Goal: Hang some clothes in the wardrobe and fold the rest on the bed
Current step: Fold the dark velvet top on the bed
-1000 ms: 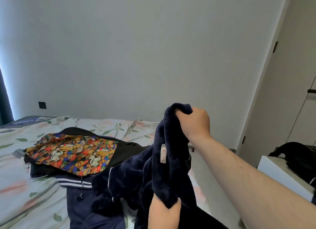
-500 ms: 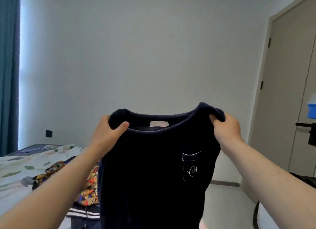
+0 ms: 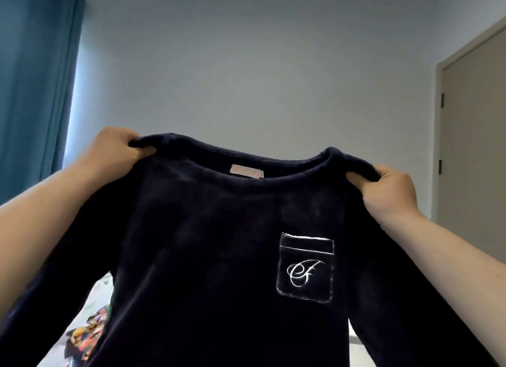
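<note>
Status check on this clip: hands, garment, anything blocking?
Left hand and right hand each grip a shoulder of the navy sweater. Sweater held up, spread, pocket side showing. Nothing blocking.

A dark navy fleece top (image 3: 219,243) fills the lower view; its hem and both sleeve ends run off the bottom edge. It hides most of the bed (image 3: 95,292), leaving a sliver at lower left with a scrap of colourful printed cloth (image 3: 87,328), too partial to identify. The neck label (image 3: 246,171) lettering is unreadable.
</note>
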